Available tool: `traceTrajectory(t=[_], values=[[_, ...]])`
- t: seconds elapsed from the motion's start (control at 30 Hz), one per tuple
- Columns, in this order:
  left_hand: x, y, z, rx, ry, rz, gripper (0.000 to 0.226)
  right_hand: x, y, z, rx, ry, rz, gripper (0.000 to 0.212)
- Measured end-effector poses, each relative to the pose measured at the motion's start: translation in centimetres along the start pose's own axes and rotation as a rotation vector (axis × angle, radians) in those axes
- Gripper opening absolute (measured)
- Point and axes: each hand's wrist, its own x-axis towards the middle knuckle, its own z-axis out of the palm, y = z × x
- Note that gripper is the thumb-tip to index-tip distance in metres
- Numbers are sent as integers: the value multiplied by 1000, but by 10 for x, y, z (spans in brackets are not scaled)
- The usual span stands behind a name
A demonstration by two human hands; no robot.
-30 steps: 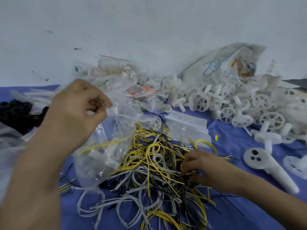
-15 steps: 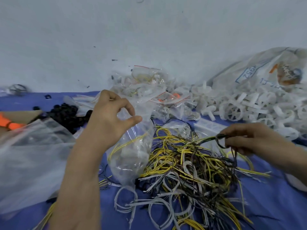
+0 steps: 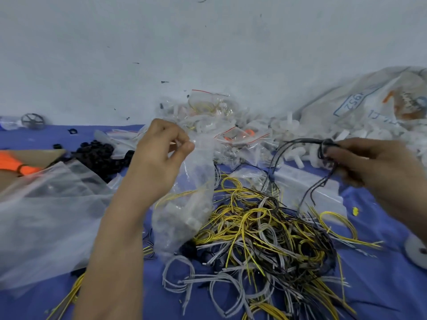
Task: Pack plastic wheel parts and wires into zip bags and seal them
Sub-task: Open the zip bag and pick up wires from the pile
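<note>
Wires [image 3: 265, 229] (yellow, grey, black) sprawl tangled across the blue worktop [image 3: 381, 285]. Your left hand [image 3: 159, 162] pinches the mouth of a clear zip bag [image 3: 184, 204] at the pile's left edge; your right hand [image 3: 374, 167] grips a black wire bundle [image 3: 324, 145] above the pile.

The white sack [image 3: 323, 112] at the far right bears blue digits in a blue frame, upside down, apparently "1952". Its other print is too blurred to read.
</note>
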Motion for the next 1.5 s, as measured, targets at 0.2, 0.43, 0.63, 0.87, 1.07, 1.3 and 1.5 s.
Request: traceTrajectory(t=[0.2,0.43,0.63,0.87,1.07,1.3,1.5], values=[[-2,4,-1,-116,-109,55,20,7,-18,26,523,-125,232,21],[-5,11,8,-225,-315,106,8,21,-44,83,867,-397,356,21],[-7,16,4,-279,-312,73,16,35,-50,120,346,-655,337,17],[-10,37,-3,-418,-199,108,10,30,-63,130,-755,-725,-1,24],[-11,42,-3,-479,-236,121,8,23,-61,145,-1204,-881,-229,33],[-5,30,-8,-252,-88,114,12,50,-91,96,-741,-1087,-38,54],[-3,27,-2,-144,10,120,10,49,-99,48,-718,-962,-232,36]])
